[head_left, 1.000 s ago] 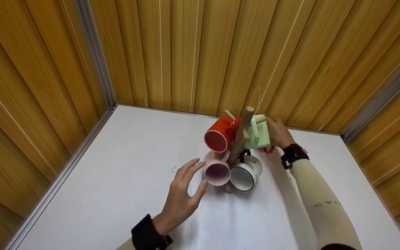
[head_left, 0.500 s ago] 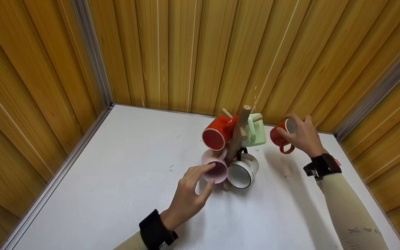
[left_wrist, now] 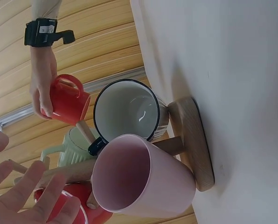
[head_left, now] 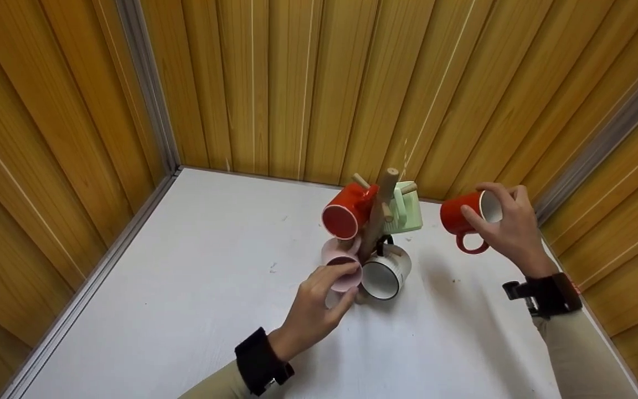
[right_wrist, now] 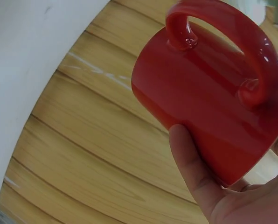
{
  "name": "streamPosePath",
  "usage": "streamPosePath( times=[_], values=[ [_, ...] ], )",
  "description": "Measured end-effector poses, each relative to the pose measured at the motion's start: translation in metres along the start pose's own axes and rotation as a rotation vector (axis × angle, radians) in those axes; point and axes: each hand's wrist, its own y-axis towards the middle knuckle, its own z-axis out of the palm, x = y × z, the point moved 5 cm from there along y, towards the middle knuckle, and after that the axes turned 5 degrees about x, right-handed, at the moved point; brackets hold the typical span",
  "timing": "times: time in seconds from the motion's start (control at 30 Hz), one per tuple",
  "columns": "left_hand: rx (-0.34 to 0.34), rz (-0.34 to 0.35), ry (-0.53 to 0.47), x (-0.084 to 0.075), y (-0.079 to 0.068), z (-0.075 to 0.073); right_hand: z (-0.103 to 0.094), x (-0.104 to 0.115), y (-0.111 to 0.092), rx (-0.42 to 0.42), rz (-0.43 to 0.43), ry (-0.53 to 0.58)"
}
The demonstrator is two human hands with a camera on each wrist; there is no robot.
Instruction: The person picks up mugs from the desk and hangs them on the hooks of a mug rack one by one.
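Note:
My right hand (head_left: 518, 235) grips a red mug (head_left: 457, 213) with a white inside, held in the air with its handle hanging down. In the right wrist view, the thumb lies along the red mug's side (right_wrist: 195, 93). My left hand (head_left: 313, 307) is beside the pink mug (head_left: 330, 251), its thumb and fingers apart. In the left wrist view, its spread fingers (left_wrist: 29, 186) show a gap to the pink mug (left_wrist: 174, 189). The pink mug hangs on a wooden mug tree (head_left: 373, 227), low at the front.
On the mug tree also hang another red mug (head_left: 355, 195) at upper left, a light green mug (head_left: 412, 213) at upper right and a white black-rimmed mug (head_left: 400, 265) below it. The tree stands on a white table (head_left: 214, 249) before wood-panelled walls (head_left: 286, 83).
My right hand has drawn the red mug out from behind the green mug, to the right and away from the tree. My left hand has moved slightly right, in front of the pink mug.

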Motion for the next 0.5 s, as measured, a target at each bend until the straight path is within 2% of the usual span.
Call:
streamPosePath(
  times=[0.27, 0.5],
  values=[
    [0.049, -0.035, -0.03, 0.005, 0.005, 0.007, -0.014, 0.031, -0.015, -0.1, -0.102, 0.062],
    [0.053, -0.03, -0.037, 0.007, 0.01, 0.01, -0.019, 0.056, -0.029, -0.15, -0.148, 0.108]
  ],
)
